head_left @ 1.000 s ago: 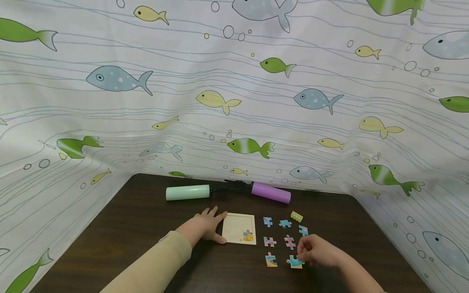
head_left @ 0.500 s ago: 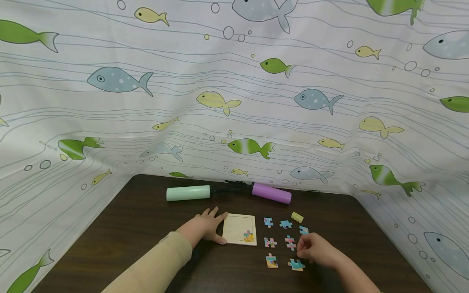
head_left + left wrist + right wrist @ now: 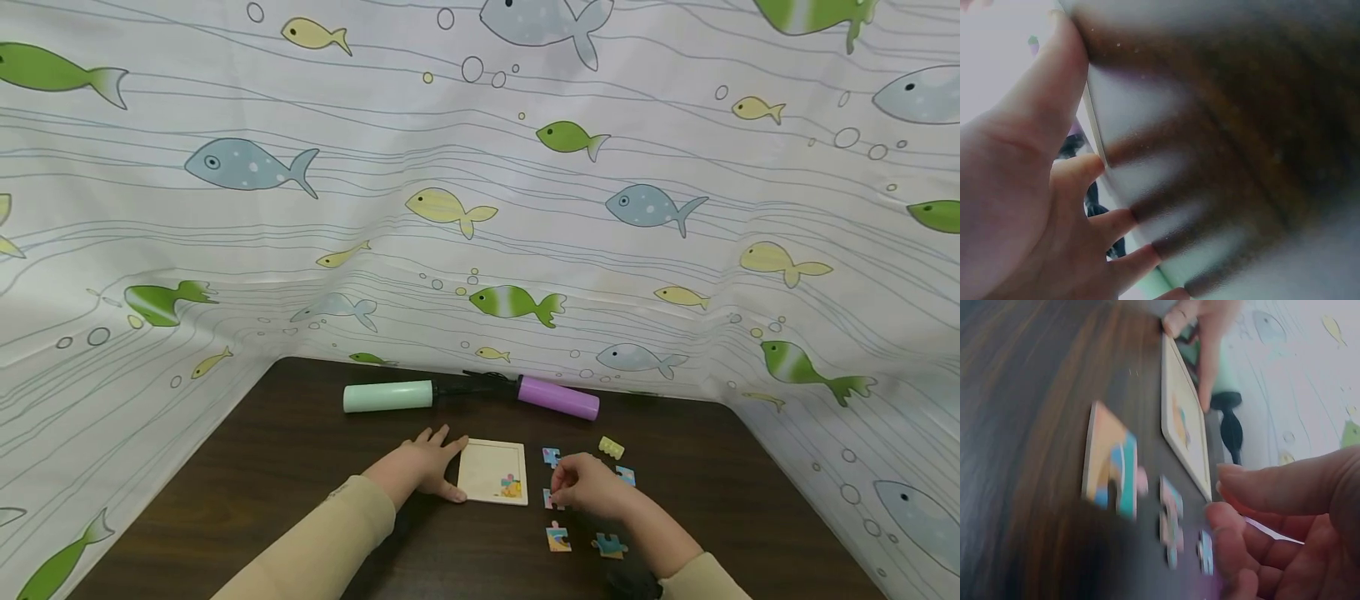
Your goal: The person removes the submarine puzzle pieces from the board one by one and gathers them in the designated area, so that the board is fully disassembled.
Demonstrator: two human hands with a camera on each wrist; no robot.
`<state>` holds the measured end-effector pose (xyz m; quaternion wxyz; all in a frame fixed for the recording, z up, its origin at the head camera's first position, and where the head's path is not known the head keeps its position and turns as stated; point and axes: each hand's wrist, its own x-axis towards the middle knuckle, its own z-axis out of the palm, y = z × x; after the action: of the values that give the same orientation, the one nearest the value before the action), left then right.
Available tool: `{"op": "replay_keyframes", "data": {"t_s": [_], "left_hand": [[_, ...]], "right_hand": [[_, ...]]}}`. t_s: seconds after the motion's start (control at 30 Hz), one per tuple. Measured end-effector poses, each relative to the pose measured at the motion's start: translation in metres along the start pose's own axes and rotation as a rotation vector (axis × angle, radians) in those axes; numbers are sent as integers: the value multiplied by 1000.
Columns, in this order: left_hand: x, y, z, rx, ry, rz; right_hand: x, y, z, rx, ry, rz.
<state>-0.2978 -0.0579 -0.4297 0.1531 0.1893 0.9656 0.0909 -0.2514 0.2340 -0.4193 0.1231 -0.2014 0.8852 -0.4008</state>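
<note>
My left hand, fingers spread, rests at the left edge of a square wooden puzzle tray. One yellow-and-pink puzzle piece lies in the tray's lower right corner. My right hand is over the loose pieces to the right, fingers bent and thumb near the index fingertip. In the right wrist view, no piece shows between its thumb and fingers. Beneath its fingertips is a pink-and-blue puzzle piece, partly covered. An orange-and-blue puzzle piece and a teal puzzle piece lie nearer me.
Blue puzzle pieces lie beyond the right hand, which hides others. A small yellow bumpy block is behind them. Across the back of the dark table lies a black object with a mint cylinder and a purple cylinder. A fish-print curtain surrounds the table.
My right hand has left the teal piece, which is slightly turned, and moved left over the pink-and-blue piece. The left hand stays at the tray.
</note>
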Motion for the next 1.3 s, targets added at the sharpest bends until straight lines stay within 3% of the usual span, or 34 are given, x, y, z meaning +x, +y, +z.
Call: {"op": "replay_keyframes", "data": {"t_s": [0.3,0.57,1.3], "left_hand": [[-2,1,-1,3,10,1],[2,-1,2,4,13,0],[0,0,0,4,7,-3]], "right_hand": [[35,-16,25,-69,17,-29],[52,-12,34,-84,30,5],[57,-11,40,-99,21,104]]}}
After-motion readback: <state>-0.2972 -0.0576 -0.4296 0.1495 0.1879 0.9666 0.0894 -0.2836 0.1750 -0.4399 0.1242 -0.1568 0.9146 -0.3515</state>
